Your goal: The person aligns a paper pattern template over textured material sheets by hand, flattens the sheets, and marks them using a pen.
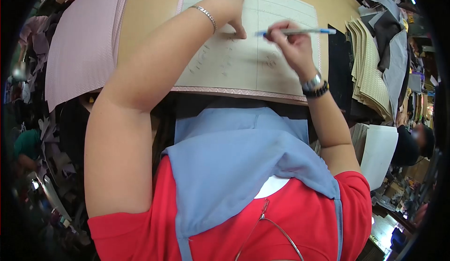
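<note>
A large pale sheet (281,76) with ruled lines and handwritten marks lies on the table in front of me. Its edges show a pink patterned border. My left hand (227,8) rests on the upper left part of the sheet, thumb and fingers spread apart, holding nothing. To the right, my right hand (295,45) grips a blue-and-white pen (309,31). The pen lies nearly level over the sheet, its blue end pointing left. Whether it touches the surface I cannot tell.
A stack of pink sheets (86,36) hangs over the table's left edge. Cream textured sheets (370,59) and dark and grey pieces (391,41) lie at right. Below them stands a white stack (377,148). A person (415,144) is at far right.
</note>
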`<act>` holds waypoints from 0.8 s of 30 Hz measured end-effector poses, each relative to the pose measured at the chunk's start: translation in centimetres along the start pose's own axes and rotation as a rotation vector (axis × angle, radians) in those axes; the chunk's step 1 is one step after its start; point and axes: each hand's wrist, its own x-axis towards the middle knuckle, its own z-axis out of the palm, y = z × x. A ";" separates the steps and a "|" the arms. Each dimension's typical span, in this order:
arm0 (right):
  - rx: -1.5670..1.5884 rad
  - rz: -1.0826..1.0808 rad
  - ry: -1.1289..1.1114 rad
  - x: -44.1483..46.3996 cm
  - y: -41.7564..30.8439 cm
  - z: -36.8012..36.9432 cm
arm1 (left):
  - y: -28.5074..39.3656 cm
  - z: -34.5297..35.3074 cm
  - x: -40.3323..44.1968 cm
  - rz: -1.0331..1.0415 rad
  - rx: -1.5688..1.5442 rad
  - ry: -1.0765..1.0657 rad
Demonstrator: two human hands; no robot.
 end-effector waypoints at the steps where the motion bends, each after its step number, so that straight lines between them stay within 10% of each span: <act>1: -0.016 0.013 -0.056 -1.6 -0.5 0.8 | -0.1 0.1 0.1 0.014 -0.001 -0.001; 24: -0.340 -0.431 -0.551 -2.9 -1.6 11.3 | -0.1 0.4 0.3 0.021 -0.013 -0.016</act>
